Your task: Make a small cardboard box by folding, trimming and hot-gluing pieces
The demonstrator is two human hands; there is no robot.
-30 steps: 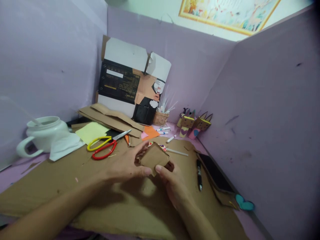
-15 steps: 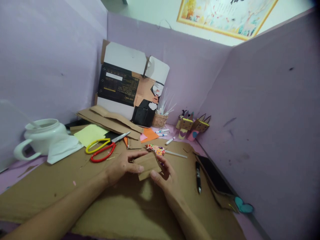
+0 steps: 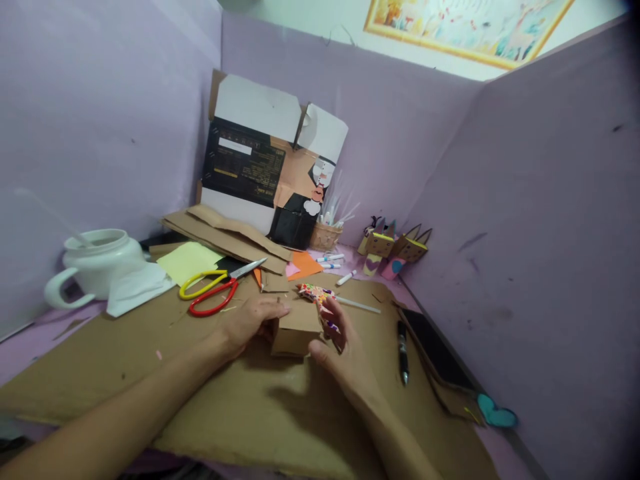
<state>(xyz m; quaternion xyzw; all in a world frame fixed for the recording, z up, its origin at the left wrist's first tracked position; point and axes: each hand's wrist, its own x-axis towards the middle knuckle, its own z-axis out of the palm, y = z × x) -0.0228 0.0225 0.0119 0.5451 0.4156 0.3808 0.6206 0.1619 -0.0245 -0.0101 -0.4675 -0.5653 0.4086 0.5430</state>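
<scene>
A small folded cardboard box (image 3: 299,323) sits over the middle of the cardboard sheet (image 3: 240,407). My left hand (image 3: 255,320) grips its left side, with the thumb along the top edge and the other fingers partly hidden. At the box's right side, my right hand (image 3: 340,343) has thumb and fingers apart; its thumb tip is close to the box corner, and I cannot tell whether it touches. Just behind the box lies a glue gun (image 3: 316,293) with a colourful pattern and a clear stick (image 3: 357,305) out of its back.
Scissors (image 3: 213,293) with red and yellow handles and a white pot (image 3: 103,257) are on the left. To the right lie a black pen (image 3: 403,352) and a dark phone-like slab (image 3: 440,347). Small cardboard figures (image 3: 383,247) and an unfolded carton (image 3: 245,163) stand behind.
The box has turned from a tilted pose to a more level one, showing its front side. My right hand has loosened and moved slightly off it. The camera view has shifted a little.
</scene>
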